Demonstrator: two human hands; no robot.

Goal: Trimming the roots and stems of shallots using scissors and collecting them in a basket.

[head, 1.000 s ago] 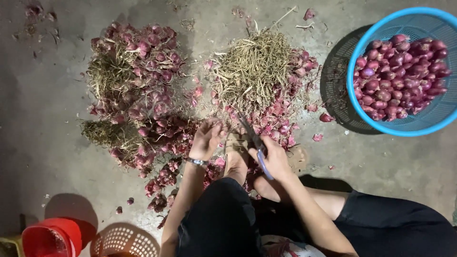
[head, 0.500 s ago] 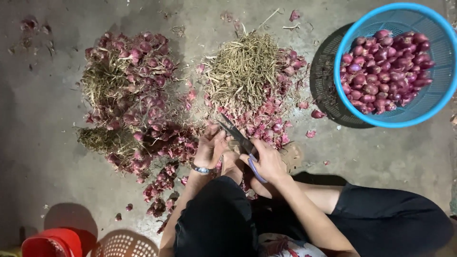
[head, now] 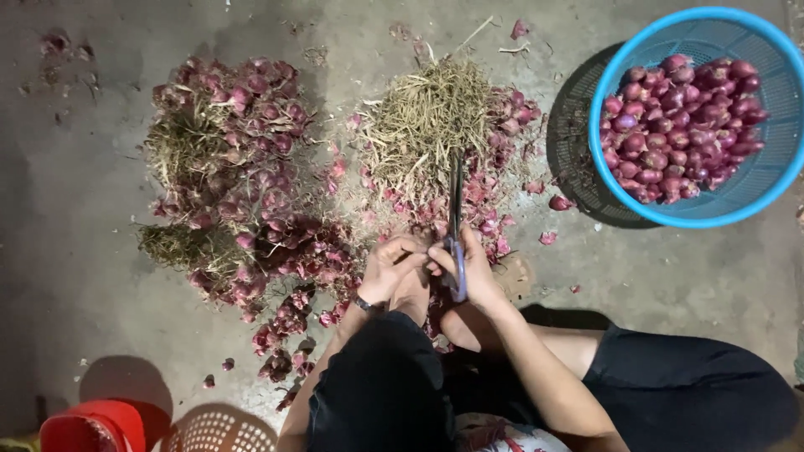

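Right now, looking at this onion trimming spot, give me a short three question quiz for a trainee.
1. True or false: the blue basket holds trimmed red shallots.
2. Which hand holds the scissors? A left, B right.
3. Fill in: the scissor blades point toward the pile of dry ____.

Key: 1 true; 2 B, the right hand, while the left hand pinches something small beside it; 3 roots.

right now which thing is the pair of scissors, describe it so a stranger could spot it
Start at the blue basket of red shallots, then look left to the straw-coloured pile of dry roots. Just below it, the right hand holds the scissors: dark blades pointing up, blue handle, the only metal tool among the peelings.
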